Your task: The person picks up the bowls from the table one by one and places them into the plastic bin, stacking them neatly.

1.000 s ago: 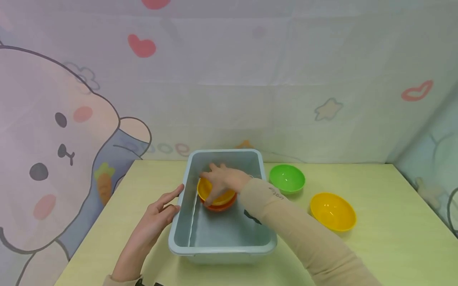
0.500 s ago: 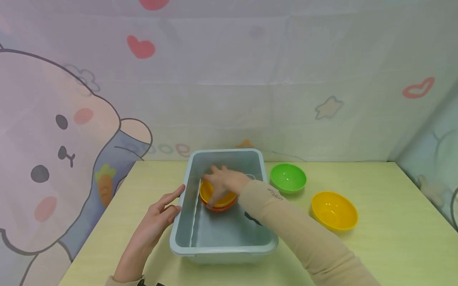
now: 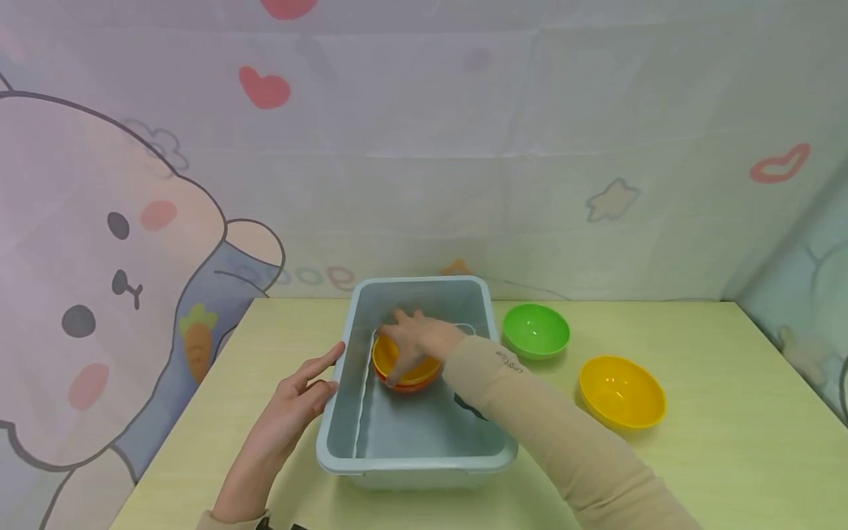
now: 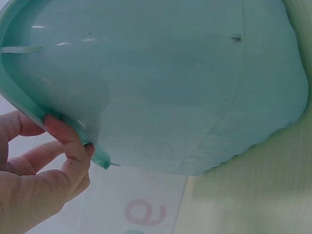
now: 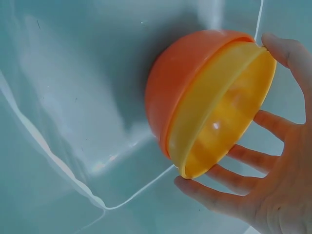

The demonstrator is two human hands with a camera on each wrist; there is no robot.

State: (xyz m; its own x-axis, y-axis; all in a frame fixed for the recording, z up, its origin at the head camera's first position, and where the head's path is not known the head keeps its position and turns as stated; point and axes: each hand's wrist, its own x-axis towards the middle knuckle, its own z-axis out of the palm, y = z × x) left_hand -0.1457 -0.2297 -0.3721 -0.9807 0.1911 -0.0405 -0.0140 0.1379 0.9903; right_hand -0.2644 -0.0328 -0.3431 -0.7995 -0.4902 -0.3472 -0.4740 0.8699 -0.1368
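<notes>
Inside a grey-blue plastic bin [image 3: 424, 464], a yellow bowl [image 5: 229, 117] sits nested in an orange bowl [image 5: 170, 83]. My right hand [image 3: 420, 342] reaches down over the stack. In the right wrist view its thumb and fingertips span the yellow bowl's rim from opposite sides, with the palm away from the bowl. At the bin's left side, my left hand [image 3: 294, 397] holds the rim. The left wrist view shows its fingers curled at the rim's underside; that hand's thumb is partly hidden there.
To the right of the bin, a green bowl [image 3: 536, 331] and another yellow bowl [image 3: 621, 392] stand upright on the pale table [image 3: 729, 412]. A printed cloth [image 3: 424, 147] hangs behind the table. The right forearm passes over the bin's right rim.
The right hand and nested bowls have shifted very slightly right within the bin. The left hand stays on the rim. The whole head view has drifted a little.
</notes>
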